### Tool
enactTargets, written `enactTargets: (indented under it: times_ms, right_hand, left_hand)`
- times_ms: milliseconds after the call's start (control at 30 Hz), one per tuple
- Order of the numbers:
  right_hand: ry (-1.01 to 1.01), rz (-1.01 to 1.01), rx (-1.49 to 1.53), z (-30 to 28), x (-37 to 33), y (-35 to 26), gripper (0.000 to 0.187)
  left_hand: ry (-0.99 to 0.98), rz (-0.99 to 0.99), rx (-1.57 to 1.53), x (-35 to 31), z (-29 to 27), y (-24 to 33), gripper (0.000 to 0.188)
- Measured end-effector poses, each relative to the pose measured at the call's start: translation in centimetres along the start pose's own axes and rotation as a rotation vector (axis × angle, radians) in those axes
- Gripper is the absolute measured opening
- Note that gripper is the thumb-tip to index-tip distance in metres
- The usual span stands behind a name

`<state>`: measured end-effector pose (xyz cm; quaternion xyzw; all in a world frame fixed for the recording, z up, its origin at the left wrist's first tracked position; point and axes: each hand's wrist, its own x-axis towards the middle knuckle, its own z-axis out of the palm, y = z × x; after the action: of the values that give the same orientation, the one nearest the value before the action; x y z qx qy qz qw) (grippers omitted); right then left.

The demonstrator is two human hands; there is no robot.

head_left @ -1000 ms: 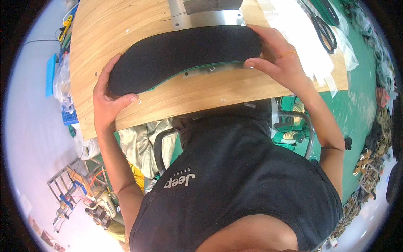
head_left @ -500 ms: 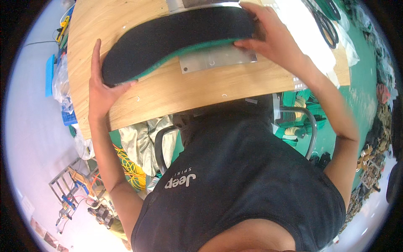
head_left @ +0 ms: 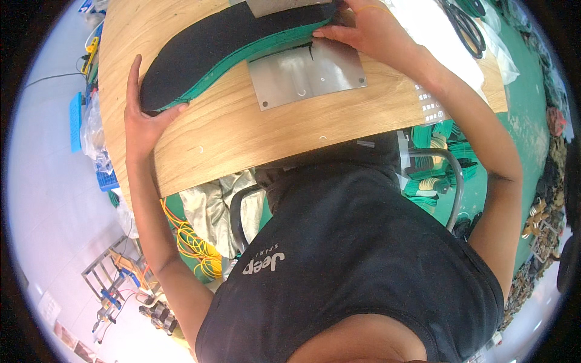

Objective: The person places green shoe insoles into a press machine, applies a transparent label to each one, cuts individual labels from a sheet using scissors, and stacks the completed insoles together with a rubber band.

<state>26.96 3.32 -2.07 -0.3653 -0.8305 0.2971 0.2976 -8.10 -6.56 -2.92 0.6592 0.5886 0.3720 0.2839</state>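
Note:
A long, curved insole point(head_left: 206, 51), black on top with a thick green edge, lies across the far part of the wooden table point(head_left: 230, 136). My left hand point(head_left: 145, 130) cups its left end, thumb against the green edge and fingers along the outer side. At the other end my right hand point(head_left: 378, 33) pinches it between thumb and fingers, the fingertips partly hidden. Part of the insole sits beneath a metal piece point(head_left: 281, 6) at the top of the picture. On the near side, a flat metal plate point(head_left: 308, 78) with dark marks is fixed to the tabletop.
White sheet material point(head_left: 417, 18) and a looped black cable point(head_left: 466, 30) are at the table's right. Green stacked pieces point(head_left: 430, 163) lie below the right side. Yellow hoses point(head_left: 193, 248) and a pale cloth point(head_left: 209, 206) are below the left. A chair arm point(head_left: 451, 175) curves beside me.
Both hands have shifted the insole away and slightly left. Its far edge is now under the metal piece, and more of the flat plate shows.

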Motion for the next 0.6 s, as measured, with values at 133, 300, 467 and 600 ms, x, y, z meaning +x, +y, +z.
enactTargets:
  times_ms: [133,300,467,600]
  right_hand:
    - [-0.002,0.01,-0.09,-0.1,-0.2,-0.3,0.049]
    - [-0.01,-0.022,-0.163,-0.3,-0.7,0.3,0.053]
    - [-0.003,0.034,-0.142,-0.3,-1.1,-0.1,0.054]
    - [-0.006,0.0,-0.151,-0.5,-1.3,-0.2,0.053]
  left_hand:
    - [0.0,0.024,0.012,-0.1,0.0,0.0,0.107]
    - [0.02,0.014,0.026,-0.4,0.0,0.1,0.109]
    - [0.017,0.031,-0.021,-0.7,-0.1,-0.3,0.11]
    - [0.013,0.031,0.001,-0.7,0.1,0.0,0.111]
